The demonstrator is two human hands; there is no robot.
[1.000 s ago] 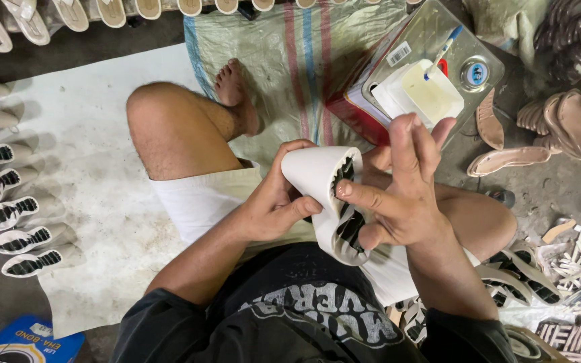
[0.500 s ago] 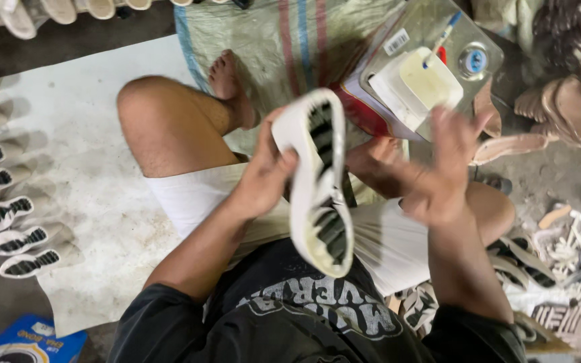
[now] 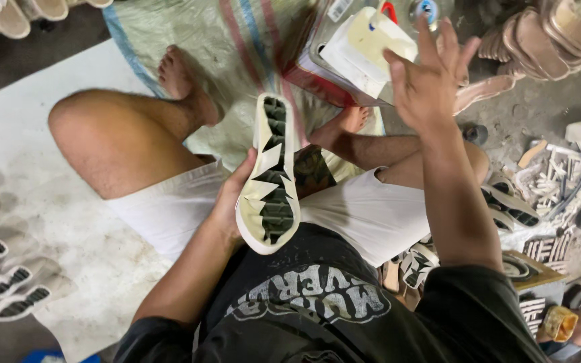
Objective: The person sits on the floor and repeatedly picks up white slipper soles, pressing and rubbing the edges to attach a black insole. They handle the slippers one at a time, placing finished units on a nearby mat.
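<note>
Over my lap, my left hand (image 3: pixel 226 205) grips the light, bendy sole (image 3: pixel 272 178) by its edge, while my right hand (image 3: pixel 428 77) spreads open near the tray (image 3: pixel 344 74).

light: dim, soft, overhead | blur: my right hand (image 3: pixel 430 75) smeared | sharp: near my left hand (image 3: pixel 231 202) | shadows: dark corners
</note>
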